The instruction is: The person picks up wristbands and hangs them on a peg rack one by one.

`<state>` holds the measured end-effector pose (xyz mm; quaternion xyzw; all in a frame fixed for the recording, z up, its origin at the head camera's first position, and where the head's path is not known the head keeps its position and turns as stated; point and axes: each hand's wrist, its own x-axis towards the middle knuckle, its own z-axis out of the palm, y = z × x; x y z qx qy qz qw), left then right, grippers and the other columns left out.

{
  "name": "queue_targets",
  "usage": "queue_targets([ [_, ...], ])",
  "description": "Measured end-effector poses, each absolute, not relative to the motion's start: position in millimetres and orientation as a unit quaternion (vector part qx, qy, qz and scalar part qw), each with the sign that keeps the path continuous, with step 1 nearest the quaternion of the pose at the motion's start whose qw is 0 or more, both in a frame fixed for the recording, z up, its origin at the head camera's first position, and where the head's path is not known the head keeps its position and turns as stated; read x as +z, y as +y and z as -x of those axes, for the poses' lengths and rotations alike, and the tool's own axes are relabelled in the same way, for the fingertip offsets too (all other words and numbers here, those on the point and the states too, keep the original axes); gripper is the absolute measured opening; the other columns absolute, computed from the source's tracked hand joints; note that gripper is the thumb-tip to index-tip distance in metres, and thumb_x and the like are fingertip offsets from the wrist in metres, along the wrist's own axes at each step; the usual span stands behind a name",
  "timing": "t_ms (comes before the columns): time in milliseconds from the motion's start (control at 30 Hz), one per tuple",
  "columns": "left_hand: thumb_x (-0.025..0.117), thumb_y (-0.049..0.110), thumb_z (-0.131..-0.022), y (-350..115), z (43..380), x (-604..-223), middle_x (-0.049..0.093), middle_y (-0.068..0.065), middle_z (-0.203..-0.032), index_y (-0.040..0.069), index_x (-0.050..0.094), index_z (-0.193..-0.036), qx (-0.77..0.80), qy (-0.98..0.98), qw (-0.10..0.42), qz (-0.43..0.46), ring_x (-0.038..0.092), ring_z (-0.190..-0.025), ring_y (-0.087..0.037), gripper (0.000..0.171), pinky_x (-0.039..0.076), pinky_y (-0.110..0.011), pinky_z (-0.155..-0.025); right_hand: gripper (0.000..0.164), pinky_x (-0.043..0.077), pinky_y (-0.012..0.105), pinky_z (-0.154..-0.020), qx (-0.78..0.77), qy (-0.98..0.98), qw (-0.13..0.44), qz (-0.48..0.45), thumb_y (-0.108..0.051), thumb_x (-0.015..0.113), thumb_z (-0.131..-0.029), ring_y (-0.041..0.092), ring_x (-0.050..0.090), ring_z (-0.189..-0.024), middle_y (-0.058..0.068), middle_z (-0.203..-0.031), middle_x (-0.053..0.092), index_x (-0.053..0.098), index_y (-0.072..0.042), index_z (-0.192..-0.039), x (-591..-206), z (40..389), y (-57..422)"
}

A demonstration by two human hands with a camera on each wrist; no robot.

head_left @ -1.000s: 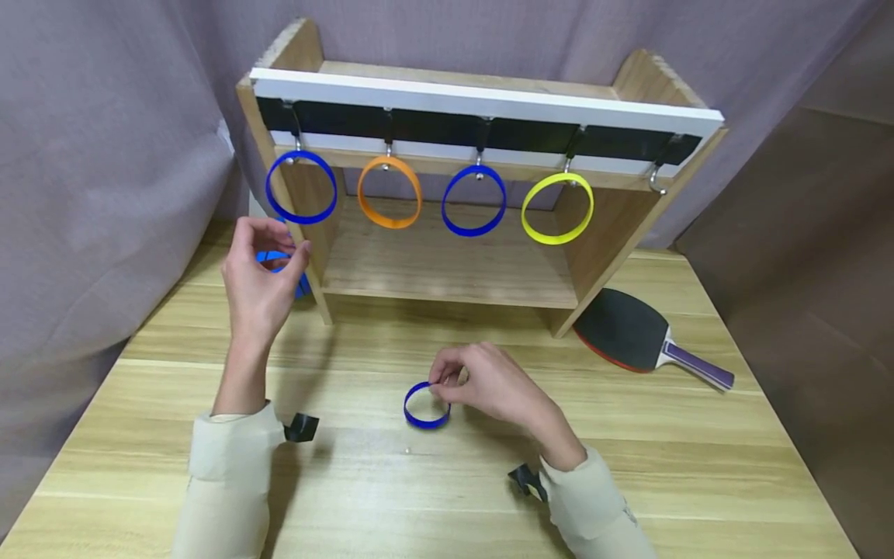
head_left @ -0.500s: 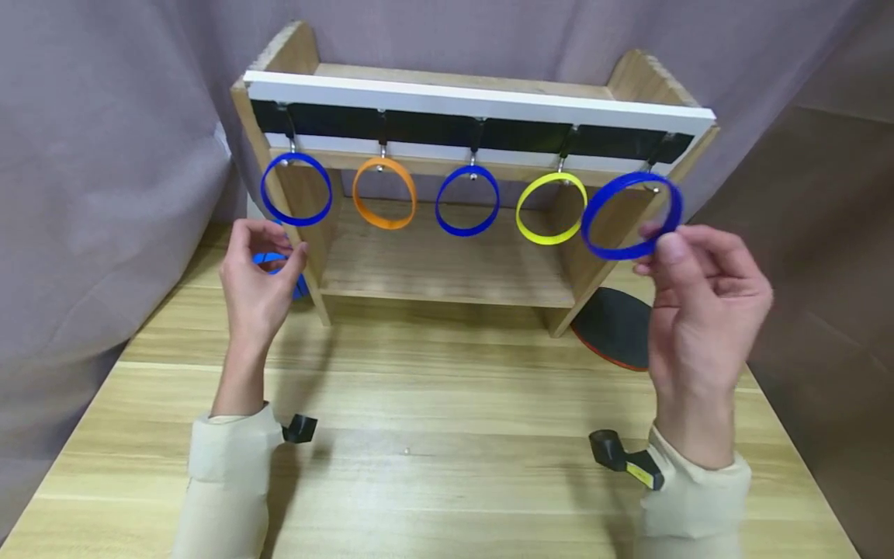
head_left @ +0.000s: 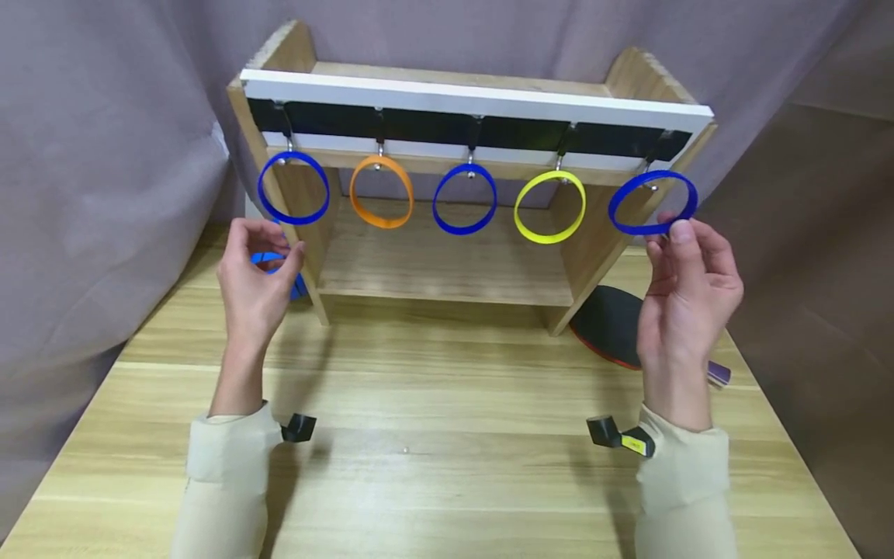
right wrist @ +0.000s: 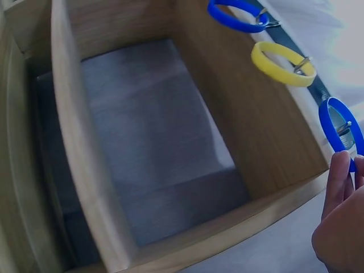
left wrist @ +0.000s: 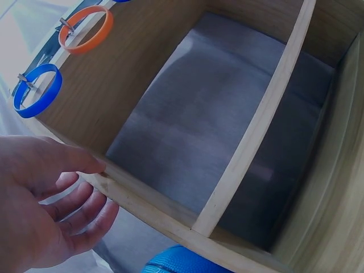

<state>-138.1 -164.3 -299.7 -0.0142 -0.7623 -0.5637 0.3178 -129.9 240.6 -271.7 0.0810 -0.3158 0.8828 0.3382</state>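
Observation:
My right hand (head_left: pixel 687 303) pinches the lower edge of a blue wristband (head_left: pixel 618 221) between thumb and fingers, at the rightmost hook. In the right wrist view, that hook's metal tip pokes through the blue wristband (right wrist: pixel 325 122). My left hand (head_left: pixel 254 287) holds the left side panel (left wrist: pixel 142 207) of a wooden shelf (head_left: pixel 447 264), thumb on its front edge and fingers on the outer side. Along the shelf's top rail (head_left: pixel 433 128), the other hooks carry a blue wristband (head_left: pixel 323 175), an orange wristband (head_left: pixel 382 223), another blue wristband (head_left: pixel 463 230) and a yellow wristband (head_left: pixel 548 238).
A table tennis paddle (head_left: pixel 608 326) lies by the shelf's right foot, its handle partly hidden behind my right wrist. Some blue object (head_left: pixel 299 287) sits behind the left side panel. Grey curtains (head_left: pixel 105 155) surround the wooden table (head_left: pixel 433 489).
My right hand has lifted the blue wristband from the table up to the rightmost hook, then shifted it slightly farther back onto it. The left hand stays at the side panel.

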Motion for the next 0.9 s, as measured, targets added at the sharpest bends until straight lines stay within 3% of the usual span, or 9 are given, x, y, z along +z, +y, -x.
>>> queue_targets([
  [300, 0.07, -0.006, -0.083, -163, 139, -300, 0.061, -0.022, -0.097, -0.014, 0.052, -0.108, -0.564, -0.761, 0.319, 0.016, 0.061, -0.08, -0.021, 0.032, 0.051, -0.017, -0.068, 0.035, 0.059, 0.034, -0.074, 0.865, -0.357, 0.346, -0.069, 0.008, 0.073, -0.082, 0.036, 0.069, -0.085, 0.036, -0.112, 0.059, 0.056, 0.02, -0.111, -282, 132, 240],
  [600, 0.071, -0.004, -0.083, -162, 140, -300, 0.061, -0.02, -0.096, -0.011, 0.054, -0.105, -0.564, -0.761, 0.321, 0.015, 0.061, -0.079, -0.018, 0.029, 0.051, -0.015, -0.067, 0.039, 0.057, 0.029, -0.059, 0.848, -0.387, 0.358, -0.053, 0.002, 0.077, -0.081, 0.034, 0.065, -0.089, 0.034, -0.114, 0.06, 0.058, 0.018, -0.111, -284, 131, 241],
  [733, 0.07, -0.006, -0.083, -165, 143, -302, 0.061, -0.023, -0.098, -0.014, 0.052, -0.108, -0.557, -0.766, 0.321, 0.022, 0.061, -0.08, -0.02, 0.032, 0.052, -0.017, -0.068, 0.043, 0.059, 0.033, -0.064, 0.829, -0.425, 0.36, -0.045, -0.005, 0.078, -0.082, 0.036, 0.064, -0.094, 0.033, -0.117, 0.059, 0.058, 0.018, -0.113, -286, 130, 243],
  [900, 0.074, 0.004, -0.085, -181, 151, -317, 0.066, -0.012, -0.102, -0.004, 0.06, -0.111, -0.534, -0.787, 0.307, 0.036, 0.063, -0.084, -0.013, 0.031, 0.052, -0.018, -0.071, 0.037, 0.059, 0.036, -0.072, 0.776, -0.514, 0.362, -0.052, -0.015, 0.069, -0.093, 0.038, 0.061, -0.1, 0.03, -0.115, 0.06, 0.061, 0.014, -0.114, -293, 125, 254],
])
